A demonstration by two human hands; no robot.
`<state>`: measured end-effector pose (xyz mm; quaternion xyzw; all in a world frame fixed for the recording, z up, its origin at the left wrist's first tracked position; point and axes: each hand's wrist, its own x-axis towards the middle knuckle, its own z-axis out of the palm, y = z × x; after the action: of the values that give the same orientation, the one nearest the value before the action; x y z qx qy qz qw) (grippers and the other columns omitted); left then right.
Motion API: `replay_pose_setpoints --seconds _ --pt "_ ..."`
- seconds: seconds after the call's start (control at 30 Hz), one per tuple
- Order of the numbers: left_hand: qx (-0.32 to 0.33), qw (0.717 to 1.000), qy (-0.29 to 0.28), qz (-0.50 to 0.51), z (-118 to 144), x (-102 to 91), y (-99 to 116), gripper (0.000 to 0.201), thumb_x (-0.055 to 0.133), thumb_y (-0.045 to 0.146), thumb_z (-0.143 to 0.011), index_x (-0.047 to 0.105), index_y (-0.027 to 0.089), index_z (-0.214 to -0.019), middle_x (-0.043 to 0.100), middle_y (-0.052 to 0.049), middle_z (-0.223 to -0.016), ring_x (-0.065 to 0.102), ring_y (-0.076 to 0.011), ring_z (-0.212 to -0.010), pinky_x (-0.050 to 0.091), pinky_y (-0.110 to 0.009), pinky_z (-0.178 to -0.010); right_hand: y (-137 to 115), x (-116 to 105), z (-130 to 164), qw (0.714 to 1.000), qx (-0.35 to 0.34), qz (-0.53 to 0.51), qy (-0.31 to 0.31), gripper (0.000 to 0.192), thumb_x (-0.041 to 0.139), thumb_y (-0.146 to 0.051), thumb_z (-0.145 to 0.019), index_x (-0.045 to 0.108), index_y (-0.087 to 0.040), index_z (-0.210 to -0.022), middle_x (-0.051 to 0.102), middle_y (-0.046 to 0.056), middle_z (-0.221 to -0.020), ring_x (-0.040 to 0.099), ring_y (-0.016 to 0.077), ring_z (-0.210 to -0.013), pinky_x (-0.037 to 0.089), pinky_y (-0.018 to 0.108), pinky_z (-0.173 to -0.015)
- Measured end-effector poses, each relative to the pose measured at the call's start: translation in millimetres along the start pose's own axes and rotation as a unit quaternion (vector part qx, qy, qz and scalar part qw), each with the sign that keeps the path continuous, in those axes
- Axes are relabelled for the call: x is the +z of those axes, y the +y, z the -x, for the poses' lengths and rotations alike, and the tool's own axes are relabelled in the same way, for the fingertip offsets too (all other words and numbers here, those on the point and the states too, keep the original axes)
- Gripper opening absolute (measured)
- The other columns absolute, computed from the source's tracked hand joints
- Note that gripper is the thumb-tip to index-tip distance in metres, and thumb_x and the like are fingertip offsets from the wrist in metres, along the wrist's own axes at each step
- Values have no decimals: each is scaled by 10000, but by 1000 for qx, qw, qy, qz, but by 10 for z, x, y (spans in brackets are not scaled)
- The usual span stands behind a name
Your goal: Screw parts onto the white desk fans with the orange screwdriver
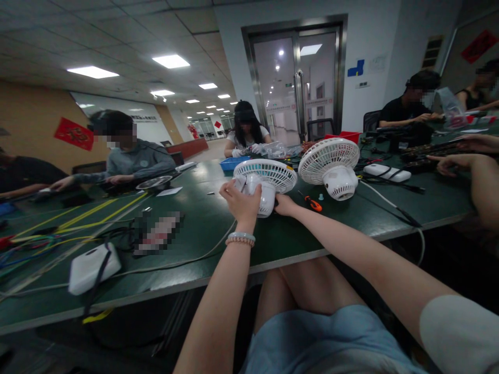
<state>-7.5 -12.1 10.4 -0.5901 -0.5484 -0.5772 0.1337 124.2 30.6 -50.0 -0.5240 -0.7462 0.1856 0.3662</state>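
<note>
So the small white fan point(265, 183) sits face-down on the green table point(202, 223), motor housing pointing back at the person. The left hand point(240, 200) has its fingers wrapped around the housing, while the right hand point(286, 205) touches the fan's right side, can't tell how its fingers are set. Just right of it lies an orange screwdriver point(313, 203), then a second white fan point(331, 165), and a blue tray point(233, 163) sits behind
</note>
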Motion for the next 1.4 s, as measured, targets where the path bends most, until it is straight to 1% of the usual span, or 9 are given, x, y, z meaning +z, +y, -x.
replay_pose_setpoints --seconds 0.2,0.33,0.5,0.7,0.9,1.03,1.13,1.27,1.4 --pt "-3 1000 8 -5 -14 5 -26 635 680 398 -635 368 171 -1139 353 -143 -1207 374 -291 -1182 410 -451 -953 -2 6 0 1000 1 -2 6 480 605 -88 -643 570 -134 -1120 597 141 -1159 537 300 -1090 425 374 -923" --pt "-8 1000 13 -3 -20 7 -47 643 680 396 -635 359 169 -1144 356 -140 -1205 375 -286 -1182 414 -445 -948 4 3 -7 1000 -5 -1 -1 450 584 -93 -661 588 -144 -1108 598 128 -1169 537 288 -1099 432 362 -915" --pt "-23 1000 5 5 -29 15 -66 663 678 395 -640 337 171 -1162 355 -139 -1197 365 -284 -1197 405 -455 -953 -25 -13 0 1000 6 11 -1 413 570 -98 -668 618 -138 -1076 618 131 -1136 558 298 -1066 441 366 -896" --pt "-35 999 21 7 -41 31 -93 673 689 398 -629 344 169 -1160 360 -130 -1192 387 -282 -1175 408 -444 -942 -19 -9 -5 1000 11 27 -5 411 558 -92 -668 635 -162 -1066 639 97 -1106 572 260 -1050 442 313 -887" --pt "-40 998 39 28 -46 70 -172 738 707 384 -616 311 154 -1195 352 -130 -1194 352 -274 -1197 351 -431 -1004 -26 -12 8 999 4 36 -19 414 535 -70 -648 654 -149 -1037 651 98 -1081 586 258 -1024 448 303 -856" --pt "-72 995 53 49 -57 91 -255 814 711 380 -617 253 149 -1249 312 -145 -1229 343 -268 -1203 318 -434 -1032 -48 -19 32 999 -6 43 -30 373 545 -120 -667 649 -160 -1023 661 79 -1050 603 225 -973 455 271 -816" --pt "-108 991 49 58 -92 117 -350 772 706 395 -621 295 135 -1221 329 -149 -1225 342 -265 -1208 303 -429 -1044 -45 -7 34 998 -25 42 -25 340 542 -155 -685 632 -157 -1012 661 71 -1028 607 202 -934 456 254 -783" --pt "-171 983 25 60 -152 188 -513 720 698 429 -620 354 117 -1171 390 -157 -1200 398 -260 -1179 319 -422 -1034 -27 46 17 997 -43 58 -15 267 503 -202 -735 618 -143 -969 650 90 -994 602 201 -899 455 269 -756" --pt "-226 972 -10 68 -182 263 -662 686 667 494 -634 383 120 -1133 438 -174 -1173 455 -261 -1142 378 -421 -986 -38 94 31 993 -66 102 -10 341 512 -258 -756 576 -119 -1060 590 140 -1083 563 226 -988 442 301 -818"
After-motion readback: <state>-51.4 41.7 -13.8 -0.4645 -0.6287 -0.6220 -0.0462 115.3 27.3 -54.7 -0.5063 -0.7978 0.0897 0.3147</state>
